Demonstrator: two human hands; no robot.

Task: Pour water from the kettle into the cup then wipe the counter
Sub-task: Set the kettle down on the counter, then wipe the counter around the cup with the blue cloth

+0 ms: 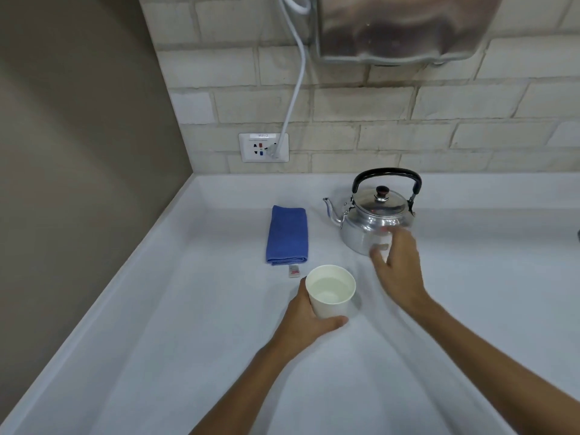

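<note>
Desk [194,356]: a white surface with a raised edge along its left side and a low step along the far side, meeting a pale brick wall [361,114] at the back.
Cup [330,291]: a white paper cup standing upright near the middle of the desk, open at the top, with clear water showing inside.
Left hand [303,321]: wrapped around the near left side of the cup; its fingers curl round the cup's wall and the thumb lies across the near base, so the hand grips the cup.
Right hand [398,265]: raised just right of the cup and in front of the kettle's lower right side, blurred; its fingers are spread and hold nothing. Whether the fingertips touch the kettle cannot be told.
Kettle [373,218]: shiny metal, upright on the desk at the far right of the cup and apart from it, lid on with a dark knob, black handle standing up over it, spout pointing left toward the cloth.
Cloth [287,235]: a blue cloth folded into a long strip, lying flat on the desk to the left of the kettle and just beyond the cup, touching neither.
Tag [294,271]: a small label at the cloth's near end, lying on the desk between cloth and cup.
Socket [263,147]: a white wall outlet above the far edge of the desk, left of the kettle, with a white cable [296,89] plugged in and running up the wall.
Metal housing [405,26]: a brushed steel unit fixed to the wall at the top, above the kettle.
</note>
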